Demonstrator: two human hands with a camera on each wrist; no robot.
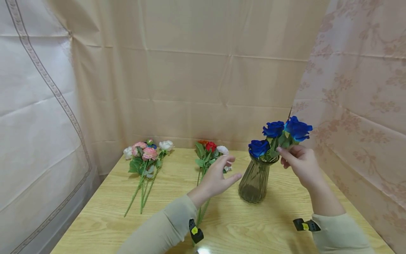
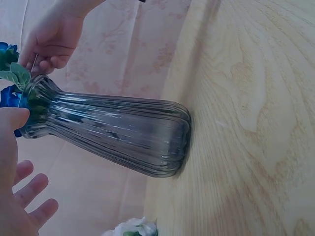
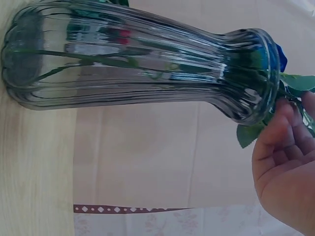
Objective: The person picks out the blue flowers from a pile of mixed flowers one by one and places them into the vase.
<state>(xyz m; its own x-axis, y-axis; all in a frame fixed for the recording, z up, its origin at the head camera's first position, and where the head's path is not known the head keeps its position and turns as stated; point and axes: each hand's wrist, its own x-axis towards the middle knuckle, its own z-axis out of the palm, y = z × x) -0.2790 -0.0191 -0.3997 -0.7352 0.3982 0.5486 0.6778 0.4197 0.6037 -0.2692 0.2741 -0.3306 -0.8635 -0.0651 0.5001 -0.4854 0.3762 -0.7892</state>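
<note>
A ribbed, smoky glass vase [image 1: 253, 181] stands upright on the wooden table, with blue roses [image 1: 258, 148] at its mouth. My right hand [image 1: 302, 165] is at the right of the rim, thumb and fingers pinching the stem of the rightmost blue rose [image 1: 299, 128]. In the right wrist view, green leaves [image 3: 251, 133] hang by those fingertips, and stems show through the glass. My left hand [image 1: 217, 178] is held left of the vase, fingers spread and apart from the glass, holding nothing.
On the table's left lies a bunch of pink roses [image 1: 149, 153] and white flowers [image 1: 166, 145] with long green stems. Behind my left hand lie a red rose [image 1: 210, 146] and a white flower [image 1: 222, 150]. Curtains [image 1: 190, 77] enclose the table [image 1: 104, 211].
</note>
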